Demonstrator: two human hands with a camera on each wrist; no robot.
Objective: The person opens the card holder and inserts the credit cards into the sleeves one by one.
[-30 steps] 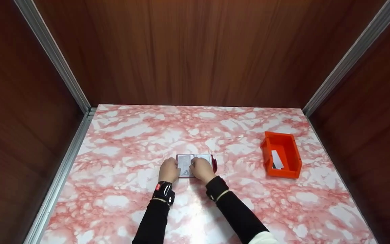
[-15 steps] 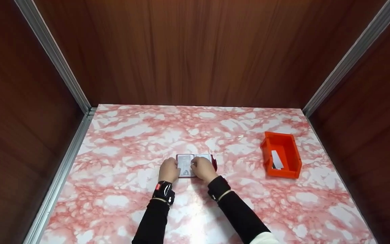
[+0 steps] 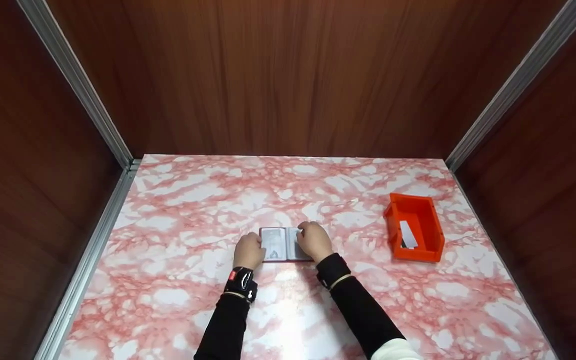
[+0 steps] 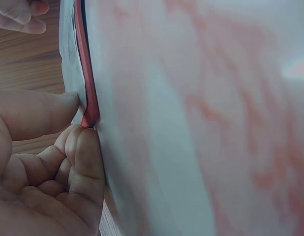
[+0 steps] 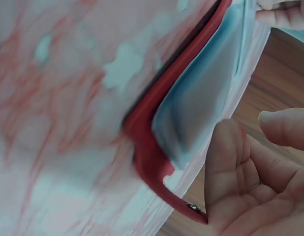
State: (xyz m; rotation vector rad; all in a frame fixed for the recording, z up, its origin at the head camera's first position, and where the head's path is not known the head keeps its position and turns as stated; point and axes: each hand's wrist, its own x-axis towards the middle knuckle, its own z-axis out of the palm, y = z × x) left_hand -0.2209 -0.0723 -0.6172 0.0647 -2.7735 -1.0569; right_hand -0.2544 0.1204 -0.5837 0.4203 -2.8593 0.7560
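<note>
A small card holder (image 3: 273, 243) lies spread on the table, with a red cover and clear plastic sleeves. My left hand (image 3: 248, 250) pinches its left edge; in the left wrist view the thumb (image 4: 44, 110) presses the sleeve above the red rim (image 4: 87, 73) with curled fingers below. Over the right half is my right hand (image 3: 316, 241). In the right wrist view its thumb (image 5: 287, 129) stands apart from bent fingers (image 5: 226, 162), with nothing seen between. A red strap (image 5: 176, 204) with a metal snap reaches these fingers; its end is partly hidden.
An orange bin (image 3: 430, 220) stands at the right of the table, holding a white card (image 3: 408, 234) with a dark end. Brown wood-grain panels (image 3: 288, 80) enclose the back and sides. The tabletop (image 3: 192, 210) has a red and white marbled pattern.
My right hand has moved right, from the middle of the card holder to its right half, baring the centre fold and part of the right sleeve. The left hand keeps its place.
</note>
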